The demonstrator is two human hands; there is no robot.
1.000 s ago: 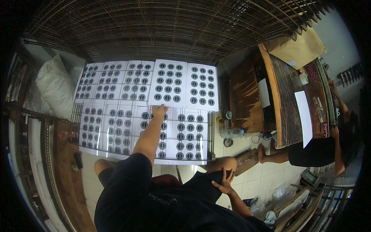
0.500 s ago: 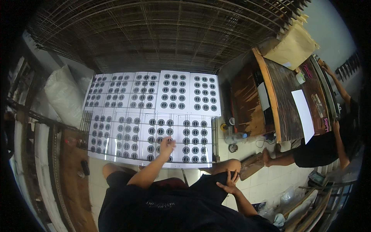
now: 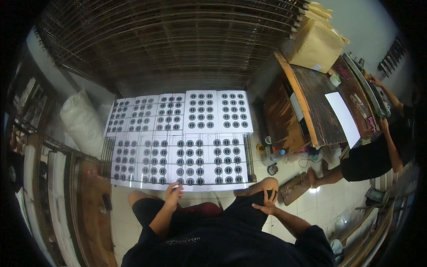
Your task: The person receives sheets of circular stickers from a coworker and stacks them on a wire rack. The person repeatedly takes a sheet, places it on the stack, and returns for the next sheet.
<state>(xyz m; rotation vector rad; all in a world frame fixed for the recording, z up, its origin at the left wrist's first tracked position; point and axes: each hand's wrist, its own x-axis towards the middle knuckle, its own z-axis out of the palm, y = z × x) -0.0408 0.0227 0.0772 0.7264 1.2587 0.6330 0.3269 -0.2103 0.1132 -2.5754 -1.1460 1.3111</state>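
Note:
My left hand (image 3: 173,195) is at the near edge of a wire rack (image 3: 208,183), its fingers loosely bent and apart, with nothing visible in them. Whether its fingertips touch the front wire cannot be made out. White sheets (image 3: 190,133) printed with rows of dark round marks lie in two rows; rack wires cross over many of them. One far-row sheet (image 3: 202,93) lies over its neighbours' edges. My right hand (image 3: 266,204) rests on my right knee, fingers spread, holding nothing.
Stacked wire racks (image 3: 178,49) rise behind the sheets. A white plastic bundle (image 3: 80,120) stands left. At right, a wooden table (image 3: 307,84) carries a white sheet (image 3: 342,116) and a yellowish paper package (image 3: 316,44). Another person's arm (image 3: 393,153) reaches to a long bar there.
My left hand has drawn back from above the near-row sheets to the rack's front edge. My right hand stays on my knee. The head view has shifted slightly.

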